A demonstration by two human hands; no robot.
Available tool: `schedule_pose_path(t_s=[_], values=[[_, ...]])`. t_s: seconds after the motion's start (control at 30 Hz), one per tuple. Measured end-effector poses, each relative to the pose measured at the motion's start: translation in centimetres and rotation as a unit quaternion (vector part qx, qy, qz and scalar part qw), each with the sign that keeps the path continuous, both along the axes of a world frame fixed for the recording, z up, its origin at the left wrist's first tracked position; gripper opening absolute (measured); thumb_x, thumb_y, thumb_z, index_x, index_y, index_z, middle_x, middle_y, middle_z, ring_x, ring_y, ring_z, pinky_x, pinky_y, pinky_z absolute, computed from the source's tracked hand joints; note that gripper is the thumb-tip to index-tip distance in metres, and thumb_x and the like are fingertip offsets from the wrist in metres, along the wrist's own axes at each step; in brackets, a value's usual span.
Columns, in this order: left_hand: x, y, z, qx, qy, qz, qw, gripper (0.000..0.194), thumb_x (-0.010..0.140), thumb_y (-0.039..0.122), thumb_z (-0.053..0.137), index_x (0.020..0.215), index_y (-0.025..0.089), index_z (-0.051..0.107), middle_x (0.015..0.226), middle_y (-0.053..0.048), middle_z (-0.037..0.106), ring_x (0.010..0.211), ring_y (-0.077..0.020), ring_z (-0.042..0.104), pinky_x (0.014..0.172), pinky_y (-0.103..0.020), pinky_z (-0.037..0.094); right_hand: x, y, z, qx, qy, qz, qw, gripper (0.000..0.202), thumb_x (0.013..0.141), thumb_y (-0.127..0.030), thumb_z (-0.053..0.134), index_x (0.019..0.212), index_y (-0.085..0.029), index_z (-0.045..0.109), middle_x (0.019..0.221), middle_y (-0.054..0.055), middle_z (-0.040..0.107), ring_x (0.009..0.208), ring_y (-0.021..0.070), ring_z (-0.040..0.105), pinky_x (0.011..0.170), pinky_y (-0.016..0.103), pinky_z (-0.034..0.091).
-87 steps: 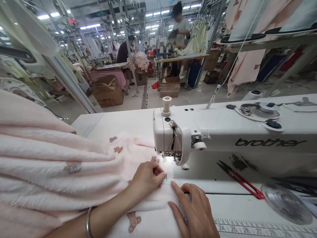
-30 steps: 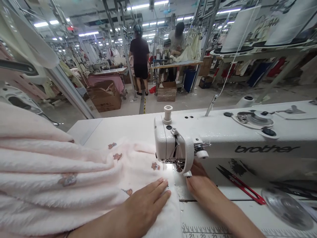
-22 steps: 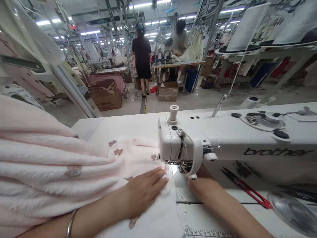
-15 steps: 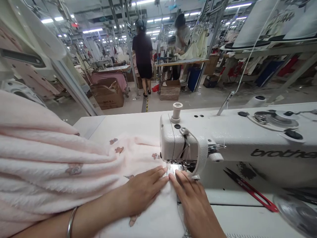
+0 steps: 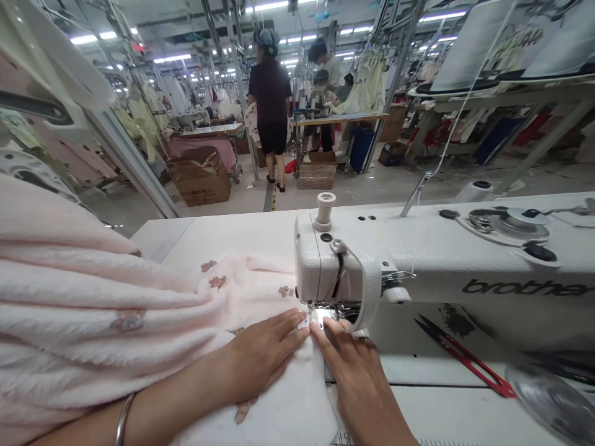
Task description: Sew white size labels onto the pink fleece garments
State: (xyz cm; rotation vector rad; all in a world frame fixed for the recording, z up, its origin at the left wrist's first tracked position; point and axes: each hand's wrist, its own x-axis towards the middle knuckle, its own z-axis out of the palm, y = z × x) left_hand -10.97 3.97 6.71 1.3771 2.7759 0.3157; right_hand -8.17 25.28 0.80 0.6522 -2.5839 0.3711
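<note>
Pink fleece fabric (image 5: 139, 316), bear-printed, lies bunched under flat open hands: left hand (image 5: 264, 356), right hand (image 5: 356, 378).

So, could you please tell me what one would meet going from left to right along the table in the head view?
Heaped pink fabric → left hand → right hand → red thread snips → clear plastic dish.
</note>
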Motion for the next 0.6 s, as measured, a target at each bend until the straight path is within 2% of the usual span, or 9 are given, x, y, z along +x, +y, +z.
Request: schedule_pose_path(t_s=[0.27,0.43,0.6], values=[[-0.1,-0.2,-0.4,-0.01,-0.007,0.005,1.0,0.047,0.09,0.012,0.038,0.136,0.011,0.033,0.143,-0.018,0.037,0.134,-0.0265,0.033,0.109,-0.041,0.038,0.2,0.3,0.4,0.018,-0.011,-0.004,1.0,0.07,0.074,0.009,0.03,0.133,-0.026,0.045,0.133,0.003,0.047,0.126,0.0224,0.034,0.096,0.038,0.042],[-1.2,-0.2,-0.3,0.01,0.001,0.014,1.0,0.04,0.091,0.014,0.037,0.131,0.012,0.039,0.136,-0.017,0.044,0.129,-0.0257,0.04,0.106,-0.04,0.041,0.2,0.3,-0.2,0.025,0.015,-0.023,0.999,0.066,0.077,0.007,0.03,0.132,-0.025,0.047,0.131,0.003,0.048,0.123,0.0233,0.037,0.098,0.04,0.042],[-2.1,-0.1,-0.3,0.017,-0.001,0.022,1.0,0.038,0.091,0.017,0.038,0.129,0.013,0.041,0.126,-0.015,0.051,0.121,-0.0252,0.048,0.101,-0.041,0.044,0.2,0.5,0.2,0.065,-0.019,-0.019,0.998,0.068,0.077,0.008,0.032,0.136,-0.025,0.041,0.135,0.005,0.044,0.126,0.024,0.035,0.098,0.038,0.044]])
